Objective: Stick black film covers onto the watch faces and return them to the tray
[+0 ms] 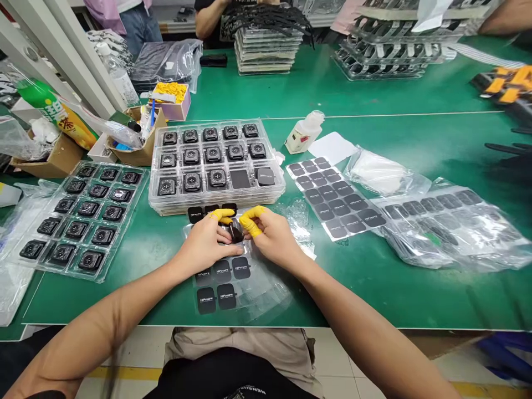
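My left hand (208, 239), with yellow finger cots, is closed round a dark smartwatch body (236, 233) held on edge. My right hand (270, 234), also in yellow finger cots, pinches at the watch's right edge; whether a thin film lies between those fingertips is too small to tell. Beneath both hands lies a clear sheet of black square HiFuture stickers (226, 296), partly covered by my hands. Just beyond stands a stack of clear trays (155, 191) with watch bodies in its cells. In the front row, one cell (240, 179) bears no watch, and the corner watch (265, 176) has a grey cover sticker.
Another tray of watches (88, 213) lies at left. To the right are a sticker sheet (336, 198), a white bottle (305, 133) and plastic bags (453, 227). Boxes (62, 158) stand at the back left. Across the table, people sit near stacked trays (268, 52).
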`<state>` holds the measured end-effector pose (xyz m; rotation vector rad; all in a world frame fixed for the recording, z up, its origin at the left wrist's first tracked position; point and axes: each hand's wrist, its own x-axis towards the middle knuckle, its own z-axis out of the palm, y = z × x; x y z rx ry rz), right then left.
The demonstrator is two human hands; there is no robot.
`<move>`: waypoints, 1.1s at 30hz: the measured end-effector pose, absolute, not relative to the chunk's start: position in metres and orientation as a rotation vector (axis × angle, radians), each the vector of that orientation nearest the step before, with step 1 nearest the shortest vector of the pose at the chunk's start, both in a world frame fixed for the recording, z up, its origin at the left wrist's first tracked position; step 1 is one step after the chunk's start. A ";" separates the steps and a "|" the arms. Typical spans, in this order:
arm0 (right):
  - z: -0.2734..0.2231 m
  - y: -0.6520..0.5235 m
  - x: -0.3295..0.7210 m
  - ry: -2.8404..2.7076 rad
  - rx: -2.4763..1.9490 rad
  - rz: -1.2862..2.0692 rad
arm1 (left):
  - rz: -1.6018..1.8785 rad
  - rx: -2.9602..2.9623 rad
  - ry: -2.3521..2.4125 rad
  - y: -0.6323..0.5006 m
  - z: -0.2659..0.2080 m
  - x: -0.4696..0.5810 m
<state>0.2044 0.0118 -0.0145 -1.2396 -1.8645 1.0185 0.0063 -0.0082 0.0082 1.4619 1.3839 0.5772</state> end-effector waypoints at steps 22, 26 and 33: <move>0.002 0.137 0.286 -1.740 -1.861 0.270 | 0.725 1.144 1.186 -0.001 0.011 0.009; -0.010 0.175 0.271 -2.035 -1.812 0.276 | 0.932 0.606 0.969 -0.003 0.021 0.014; 0.006 0.093 0.255 -1.444 -1.350 0.116 | 0.931 0.628 0.812 -0.009 0.015 0.013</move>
